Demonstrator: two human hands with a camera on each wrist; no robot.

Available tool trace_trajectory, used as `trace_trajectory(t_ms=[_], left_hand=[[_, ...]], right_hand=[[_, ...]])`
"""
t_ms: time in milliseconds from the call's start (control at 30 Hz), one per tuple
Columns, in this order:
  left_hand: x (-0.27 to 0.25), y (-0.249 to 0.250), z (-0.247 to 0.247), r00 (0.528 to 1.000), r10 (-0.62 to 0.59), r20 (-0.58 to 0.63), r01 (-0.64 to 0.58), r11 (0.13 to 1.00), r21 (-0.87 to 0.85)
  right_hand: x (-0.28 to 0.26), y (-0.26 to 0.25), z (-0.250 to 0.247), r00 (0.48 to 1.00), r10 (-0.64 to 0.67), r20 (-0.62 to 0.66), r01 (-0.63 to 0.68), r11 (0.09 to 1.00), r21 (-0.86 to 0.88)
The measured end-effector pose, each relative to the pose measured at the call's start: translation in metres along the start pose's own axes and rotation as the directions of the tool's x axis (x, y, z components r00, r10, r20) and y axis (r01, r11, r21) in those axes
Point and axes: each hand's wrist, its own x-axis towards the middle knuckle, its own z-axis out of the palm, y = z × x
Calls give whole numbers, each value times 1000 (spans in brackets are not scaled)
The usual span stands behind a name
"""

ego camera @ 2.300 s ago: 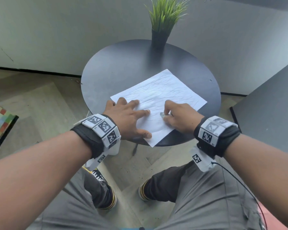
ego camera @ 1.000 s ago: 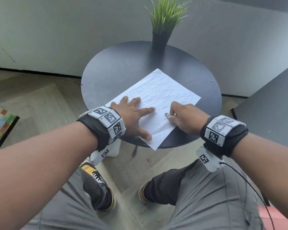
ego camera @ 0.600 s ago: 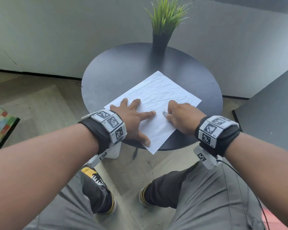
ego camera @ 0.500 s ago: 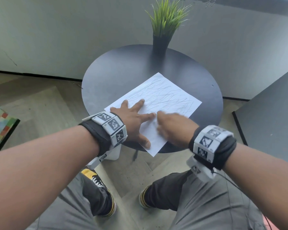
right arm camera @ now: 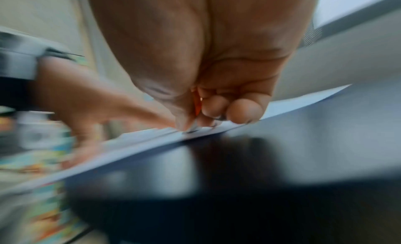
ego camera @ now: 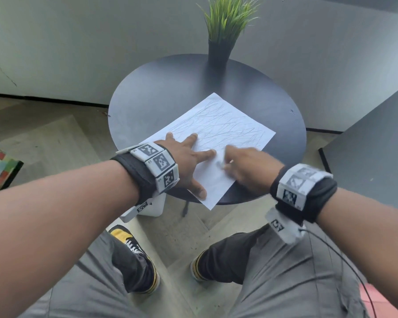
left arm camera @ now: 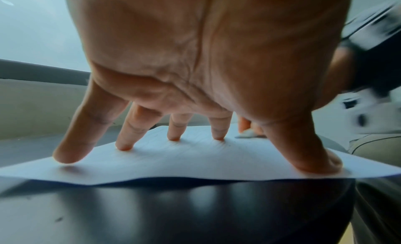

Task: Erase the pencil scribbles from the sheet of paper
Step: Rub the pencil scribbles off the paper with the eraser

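Paper sheet (ego camera: 218,143) flat on round black table (ego camera: 161,97), near corner hanging just past table's near rim, long axis running diagonally. Grey pencil scribbles (ego camera: 223,125) covering far half; near part by hands looks plain white. Left hand (ego camera: 189,164) spread flat on sheet's left edge, fingers straight and splayed, thumb near the overhanging corner, fingertips (left arm camera: 124,146) pressing paper down, grasping nothing. Sheet edge slightly buckled off tabletop between little finger and thumb in left wrist view. Right hand (ego camera: 251,166) motion-blurred, fingers curled, thumb and fingers pinching small whitish eraser (ego camera: 221,165) with tip touching paper just beside left index finger. Same eraser (left arm camera: 247,134) visible past left thumb in left wrist view; right wrist view heavily smeared, curled fingers (right arm camera: 243,110) resting low on paper, pinch seen, eraser detail unclear. Marker bands on both wrists. Potted green grass plant (ego camera: 223,26) at table's far edge, well apart from sheet. Grey trousers and shoes below table rim, wood-pattern floor, second dark tabletop (ego camera: 377,143) at right.
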Motion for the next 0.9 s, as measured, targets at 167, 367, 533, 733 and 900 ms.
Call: trace_trajectory(t_ms=[167,367,533,733,900], left_hand=[[1,2,-3,1000,-9,15,9,1000,-2],[-2,4,-4,1000,-8,6,8,1000,13],[1,3,-4,1000,-1,8,1,1000,12],[2,5,-3,1000,-13,8,13,1000,14],[3,5,-1,1000,-9,-3,9,1000,18]], right_hand=[[-4,-2,3,998,-4,-56,3,1000,-14],[2,10,-4,998,55,-42,-54,998,15],[-18,-14,16,986,-168,13,168,985,-44],[-2,18,0,992,89,-84,-89,996,8],[-31,-20,20,980,-198,32,199,980,-23]])
